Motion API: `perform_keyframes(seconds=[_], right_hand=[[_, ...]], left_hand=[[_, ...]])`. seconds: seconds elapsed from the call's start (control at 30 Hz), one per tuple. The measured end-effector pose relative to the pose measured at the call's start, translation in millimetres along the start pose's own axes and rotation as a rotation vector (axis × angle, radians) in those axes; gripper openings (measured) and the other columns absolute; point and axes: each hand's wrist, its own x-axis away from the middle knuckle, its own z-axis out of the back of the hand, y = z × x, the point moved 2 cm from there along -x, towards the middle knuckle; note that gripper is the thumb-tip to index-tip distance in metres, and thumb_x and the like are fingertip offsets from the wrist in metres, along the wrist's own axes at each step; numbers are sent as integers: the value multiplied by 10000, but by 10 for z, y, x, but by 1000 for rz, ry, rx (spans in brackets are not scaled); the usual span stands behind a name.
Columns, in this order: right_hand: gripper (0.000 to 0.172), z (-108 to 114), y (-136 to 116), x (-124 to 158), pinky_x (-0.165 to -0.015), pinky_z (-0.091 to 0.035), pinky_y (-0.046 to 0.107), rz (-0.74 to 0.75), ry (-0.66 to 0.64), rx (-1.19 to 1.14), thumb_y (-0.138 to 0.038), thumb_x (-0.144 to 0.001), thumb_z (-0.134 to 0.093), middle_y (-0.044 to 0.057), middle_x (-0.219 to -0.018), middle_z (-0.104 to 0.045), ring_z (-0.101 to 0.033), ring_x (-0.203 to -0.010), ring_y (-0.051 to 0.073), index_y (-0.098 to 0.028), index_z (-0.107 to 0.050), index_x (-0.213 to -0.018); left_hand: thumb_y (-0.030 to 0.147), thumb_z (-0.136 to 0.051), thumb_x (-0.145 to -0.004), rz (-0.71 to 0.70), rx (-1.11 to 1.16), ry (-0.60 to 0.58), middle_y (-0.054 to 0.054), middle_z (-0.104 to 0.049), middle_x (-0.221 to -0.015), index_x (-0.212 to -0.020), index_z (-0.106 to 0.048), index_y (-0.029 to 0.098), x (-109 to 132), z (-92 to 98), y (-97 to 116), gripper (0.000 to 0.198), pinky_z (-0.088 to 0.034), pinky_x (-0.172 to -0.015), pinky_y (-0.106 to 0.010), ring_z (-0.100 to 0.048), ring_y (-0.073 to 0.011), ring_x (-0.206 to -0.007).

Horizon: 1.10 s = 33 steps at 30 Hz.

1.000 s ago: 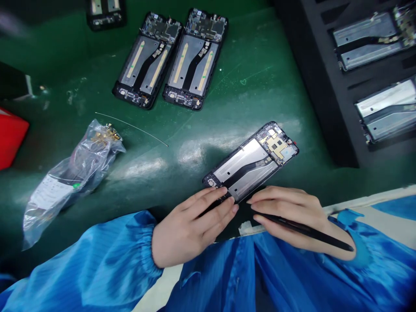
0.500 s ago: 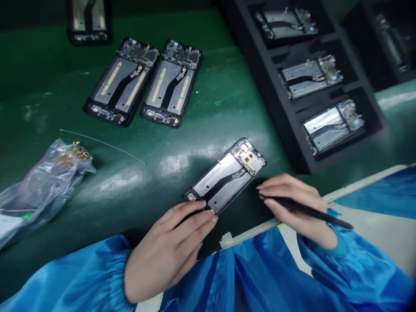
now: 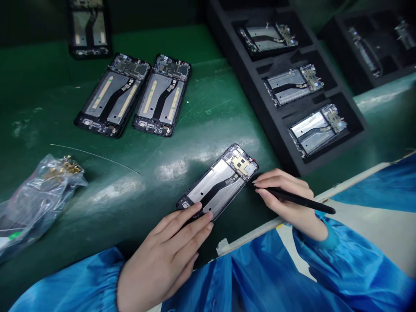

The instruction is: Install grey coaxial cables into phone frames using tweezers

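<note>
An opened phone [image 3: 211, 186] lies slanted on the green bench, its bare inside up, with a pale circuit board at the upper right end and a black ribbon cable down the middle. My left hand [image 3: 172, 247] rests stretched fingers flat over its lower left end; the thumb is hidden. Between the fingertips of my right hand [image 3: 286, 195] is a slim black pen-shaped tool [image 3: 305, 202]. Its tip points at the phone's right edge, near the board; whether they touch I cannot tell.
Two more opened phones [image 3: 159, 95] lie side by side farther back, another phone [image 3: 89, 28] behind them. A black foam tray [image 3: 250, 99] holds several phone bodies at right; a second tray [image 3: 344, 60] stands beyond. At left are a thin cable [image 3: 94, 155] and a clear plastic bag [image 3: 42, 195].
The camera view has shifted slightly. My right hand has brought the tool's tip closer to the phone's right edge. My left hand stays on the phone.
</note>
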Motion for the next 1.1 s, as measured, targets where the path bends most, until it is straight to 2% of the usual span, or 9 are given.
perform_keyframes(seconds=[0.37, 0.6, 0.77, 1.0, 1.1], right_hand=[[175, 0, 10, 17, -621, -505, 295, 36, -17, 3, -82, -727, -594, 58, -812, -621, -600, -742, 168, -198, -623, -855], [203, -4, -32, 5, -619, -502, 288, 66, -27, 38, -52, -728, -579, 60, -815, -611, -596, -740, 162, -193, -611, -870], [204, -68, -141, 18, -623, -507, 275, 133, -53, 161, -39, -720, -581, 75, -840, -601, -598, -746, 157, -180, -583, -868], [173, -244, -228, 118, -593, -501, 289, 228, 43, 438, -42, -727, -579, 98, -849, -598, -586, -725, 165, -170, -554, -841], [146, -334, -252, 180, -599, -503, 297, 281, 18, 458, -40, -725, -578, 107, -842, -602, -588, -739, 175, -151, -555, -817]], left_hand=[[176, -444, -837, -16, -20, -9, -45, -533, -1246, -1185, -537, 138, 3, 0, 10, 361, -432, -945, -379, -388, -248, -1223], [216, -466, -835, -27, -46, -17, -24, -500, -1282, -1193, -528, 144, 11, -25, 13, 371, -377, -1006, -427, -377, -255, -1236], [211, -445, -842, -29, -28, -38, -35, -449, -1326, -1229, -494, 127, 49, -53, 31, 399, -384, -1008, -417, -339, -264, -1262], [196, -444, -828, -27, 15, -57, -58, -398, -1364, -1260, -451, 106, 85, -79, 49, 442, -351, -1037, -418, -283, -261, -1292], [185, -439, -820, -24, 18, -63, -61, -395, -1365, -1259, -449, 109, 86, -81, 53, 446, -351, -1039, -418, -273, -256, -1297]])
